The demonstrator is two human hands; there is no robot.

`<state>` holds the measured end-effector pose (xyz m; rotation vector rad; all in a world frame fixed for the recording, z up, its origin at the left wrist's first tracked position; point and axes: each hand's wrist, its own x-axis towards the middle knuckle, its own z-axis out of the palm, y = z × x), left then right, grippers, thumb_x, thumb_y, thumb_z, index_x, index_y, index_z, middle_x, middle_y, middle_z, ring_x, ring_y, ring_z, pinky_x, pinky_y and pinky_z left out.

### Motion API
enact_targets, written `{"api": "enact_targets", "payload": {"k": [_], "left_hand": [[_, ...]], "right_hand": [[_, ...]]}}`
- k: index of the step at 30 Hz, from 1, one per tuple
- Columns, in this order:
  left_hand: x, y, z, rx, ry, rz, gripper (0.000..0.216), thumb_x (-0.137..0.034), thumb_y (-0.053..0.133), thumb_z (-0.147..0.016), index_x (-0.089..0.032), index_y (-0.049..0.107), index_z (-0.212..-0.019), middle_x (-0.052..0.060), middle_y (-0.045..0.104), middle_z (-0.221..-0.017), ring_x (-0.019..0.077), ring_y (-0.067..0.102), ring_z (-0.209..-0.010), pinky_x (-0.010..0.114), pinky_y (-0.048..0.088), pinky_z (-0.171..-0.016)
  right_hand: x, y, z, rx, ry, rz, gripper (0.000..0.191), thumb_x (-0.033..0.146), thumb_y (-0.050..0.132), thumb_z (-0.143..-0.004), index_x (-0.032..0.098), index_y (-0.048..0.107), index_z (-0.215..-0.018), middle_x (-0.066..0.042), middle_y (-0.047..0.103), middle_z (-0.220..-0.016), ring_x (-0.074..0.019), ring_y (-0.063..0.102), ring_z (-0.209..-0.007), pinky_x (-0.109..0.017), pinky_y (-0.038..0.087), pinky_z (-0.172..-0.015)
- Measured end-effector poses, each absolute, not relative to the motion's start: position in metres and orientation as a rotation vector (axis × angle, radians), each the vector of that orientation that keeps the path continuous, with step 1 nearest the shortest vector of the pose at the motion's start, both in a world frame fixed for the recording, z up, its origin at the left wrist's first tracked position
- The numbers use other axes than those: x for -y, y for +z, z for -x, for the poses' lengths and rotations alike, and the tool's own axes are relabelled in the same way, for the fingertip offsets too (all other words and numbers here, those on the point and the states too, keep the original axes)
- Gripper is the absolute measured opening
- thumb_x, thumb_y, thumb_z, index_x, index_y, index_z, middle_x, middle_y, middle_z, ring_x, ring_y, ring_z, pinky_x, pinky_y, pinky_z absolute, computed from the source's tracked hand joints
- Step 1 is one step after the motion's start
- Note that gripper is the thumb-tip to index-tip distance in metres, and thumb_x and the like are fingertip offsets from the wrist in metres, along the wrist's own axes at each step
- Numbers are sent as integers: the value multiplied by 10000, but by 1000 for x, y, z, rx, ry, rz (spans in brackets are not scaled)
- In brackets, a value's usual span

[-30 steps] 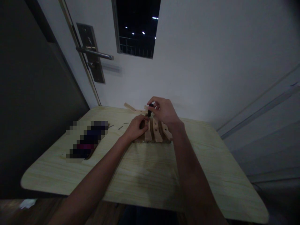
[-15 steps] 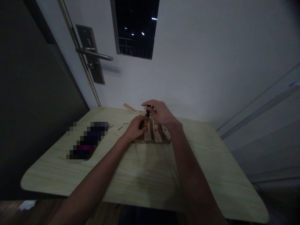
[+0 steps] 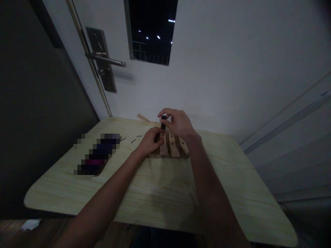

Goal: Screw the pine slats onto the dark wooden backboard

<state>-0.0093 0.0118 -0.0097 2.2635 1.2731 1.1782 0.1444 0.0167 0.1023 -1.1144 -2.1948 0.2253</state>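
My right hand (image 3: 179, 122) is closed around the black handle of a screwdriver (image 3: 163, 120), which stands upright with its tip down. The tip meets the leftmost of several pale, shaped wooden pieces (image 3: 163, 148). My left hand (image 3: 150, 141) is closed at the left side of that piece, thumb on the wood and fingers by the screwdriver tip; whether it also pinches a screw is too small to tell. The wooden pieces, some with dark holes, lie side by side on a brown board (image 3: 168, 157). My right wrist partly covers the rightmost piece.
Several loose screws (image 3: 133, 141) lie left of my left hand. Farther left is a dark, pixelated object (image 3: 99, 155). A thin wooden strip (image 3: 143, 118) lies at the back of the table (image 3: 227, 179). Behind stands a white door with a metal handle (image 3: 108, 61).
The view has shifted slightly. My right hand's fingers have changed their grip a little on the screwdriver handle; my left hand stays in place at the wooden piece.
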Motion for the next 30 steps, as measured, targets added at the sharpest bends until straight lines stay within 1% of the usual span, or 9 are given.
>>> {"api": "enact_targets", "payload": {"k": [3,8,12,14,16,20,23,26,30], "left_hand": [[-12,-10,9,-1266,1185,-2280,193,-250,532,-761,-174,557,-937,61,611,-909,230,556,-864,372,464,-800],[-11,-9,10,-1233,1195,-2289,209,-245,534,-764,-163,564,-954,73,616,-943,238,565,-901,379,468,-821],[-11,-8,10,-1204,1189,-2292,177,-228,536,-761,-172,578,-924,67,618,-954,241,570,-935,391,469,-860],[-11,-7,10,-1197,1187,-2292,179,-220,534,-763,-174,583,-928,68,617,-971,240,573,-955,391,468,-884],[-11,-6,10,-1206,1185,-2291,188,-220,534,-763,-171,590,-935,73,616,-979,242,576,-967,389,471,-895],[-11,-6,10,-1235,1166,-2298,174,-227,540,-764,-171,603,-917,76,617,-969,248,579,-963,395,472,-898],[-12,-8,10,-1226,1168,-2308,169,-232,542,-766,-168,608,-909,79,618,-971,249,580,-960,395,469,-900],[-12,-9,10,-1226,1167,-2310,163,-233,541,-771,-171,609,-906,77,619,-975,245,581,-960,390,469,-901],[-11,-8,10,-1205,1188,-2306,175,-224,542,-769,-166,609,-920,82,622,-988,245,583,-969,395,470,-912]], "right_hand": [[-18,100,-142,2162,217,1138,101,278,693,-797,234,688,-888,-1,682,-779,-140,596,-699,-279,422,-683],[-18,97,-140,2082,143,1223,199,356,737,-770,191,629,-793,2,626,-684,-125,549,-645,-270,404,-657],[-18,96,-139,2096,112,1170,205,337,722,-785,183,588,-761,-13,639,-740,-126,539,-658,-270,405,-655],[-19,96,-139,2111,124,1104,159,286,701,-800,180,585,-779,-27,655,-806,-130,557,-688,-273,422,-676],[-20,97,-139,2135,199,1047,99,219,681,-804,185,603,-854,-26,669,-860,-128,578,-701,-267,440,-689],[-20,99,-142,2207,416,968,154,132,593,-835,199,651,-961,-19,699,-931,-112,613,-683,-245,471,-683],[-19,100,-146,2221,460,931,238,102,524,-858,175,694,-1009,-42,720,-947,-116,635,-697,-243,481,-677],[-19,101,-149,2209,424,926,257,108,530,-857,175,711,-1027,-50,731,-951,-124,640,-708,-250,485,-682],[-20,102,-149,2186,334,965,160,148,614,-826,175,712,-949,-43,719,-866,-130,620,-698,-255,473,-680]]}}
